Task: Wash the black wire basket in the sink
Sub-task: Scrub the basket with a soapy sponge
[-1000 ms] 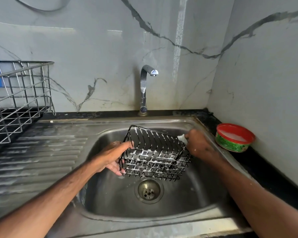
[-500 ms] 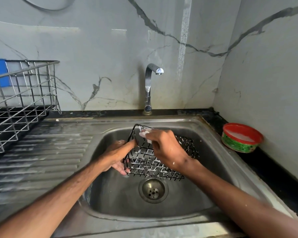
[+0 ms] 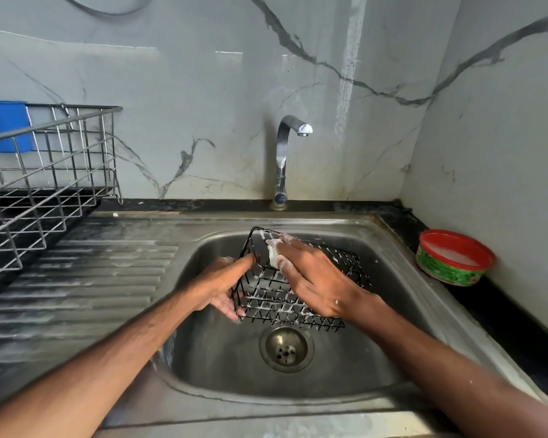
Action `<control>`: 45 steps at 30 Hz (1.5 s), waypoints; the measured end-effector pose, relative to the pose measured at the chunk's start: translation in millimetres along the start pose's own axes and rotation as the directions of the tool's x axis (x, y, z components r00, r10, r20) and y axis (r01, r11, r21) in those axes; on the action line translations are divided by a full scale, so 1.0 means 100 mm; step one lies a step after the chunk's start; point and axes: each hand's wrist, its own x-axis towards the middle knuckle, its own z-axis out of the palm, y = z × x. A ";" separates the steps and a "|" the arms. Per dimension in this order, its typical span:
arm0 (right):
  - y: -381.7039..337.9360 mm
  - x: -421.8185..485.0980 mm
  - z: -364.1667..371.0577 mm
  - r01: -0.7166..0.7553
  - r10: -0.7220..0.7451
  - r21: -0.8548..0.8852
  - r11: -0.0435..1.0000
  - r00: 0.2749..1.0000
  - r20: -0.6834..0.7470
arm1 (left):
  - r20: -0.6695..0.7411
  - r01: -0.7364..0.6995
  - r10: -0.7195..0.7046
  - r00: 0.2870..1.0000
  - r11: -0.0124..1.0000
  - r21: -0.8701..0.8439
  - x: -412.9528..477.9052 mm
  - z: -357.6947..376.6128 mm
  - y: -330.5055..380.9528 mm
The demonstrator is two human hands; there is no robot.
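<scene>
Black wire basket [image 3: 293, 306] — tilted, lengthwise left-right | left hand [image 3: 215, 284] grips it | right hand [image 3: 317, 279] holds pad [image 3: 272, 256]

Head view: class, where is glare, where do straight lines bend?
Head view: a pale streak of glare runs down the wall right of the tap; head view: the rim of the sink and the wires of the dish rack bow toward the frame edges.

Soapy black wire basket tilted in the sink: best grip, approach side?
Left end of the black wire basket, from the left: thumb on the rim, fingers under the base, as the left hand does. Open wires give purchase; the inside is free for the right hand and its white scrub pad.
</scene>
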 end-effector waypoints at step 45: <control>0.70 -0.04 -0.10 -0.581 0.558 -0.175 0.795 0.813 -0.166 | -0.056 0.045 -0.045 0.997 0.999 -0.014 0.06 -0.18 -0.07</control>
